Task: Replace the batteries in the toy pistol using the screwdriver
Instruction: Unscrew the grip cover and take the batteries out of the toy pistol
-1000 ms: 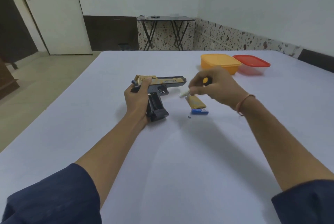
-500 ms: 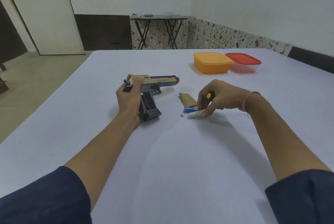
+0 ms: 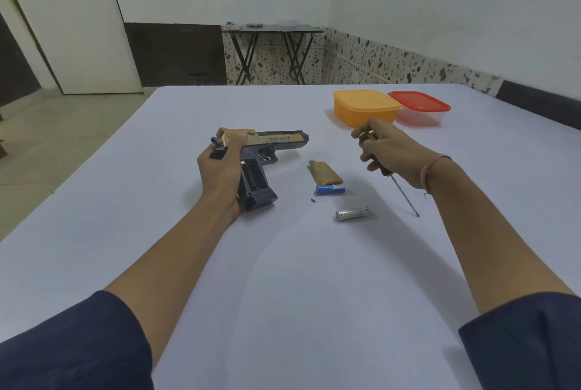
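The gold and black toy pistol (image 3: 273,141) lies on its side on the white table (image 3: 283,279), its grip compartment open. My left hand (image 3: 221,169) grips the pistol at the back of the grip. My right hand (image 3: 388,150) holds the screwdriver (image 3: 404,193) by its black and yellow handle, the thin shaft pointing down toward the table. The gold battery cover (image 3: 323,172) lies between the hands. A blue battery (image 3: 330,190) rests against its near end. A silver battery (image 3: 352,213) lies closer to me. A tiny dark screw (image 3: 312,200) sits left of the batteries.
An orange lidded container (image 3: 364,106) and a clear container with a red lid (image 3: 419,106) stand at the back right of the table. A door and a folding side table are far behind.
My right hand put the silver battery down on the table and lifted away to the right, still holding the screwdriver. My left hand stays on the pistol.
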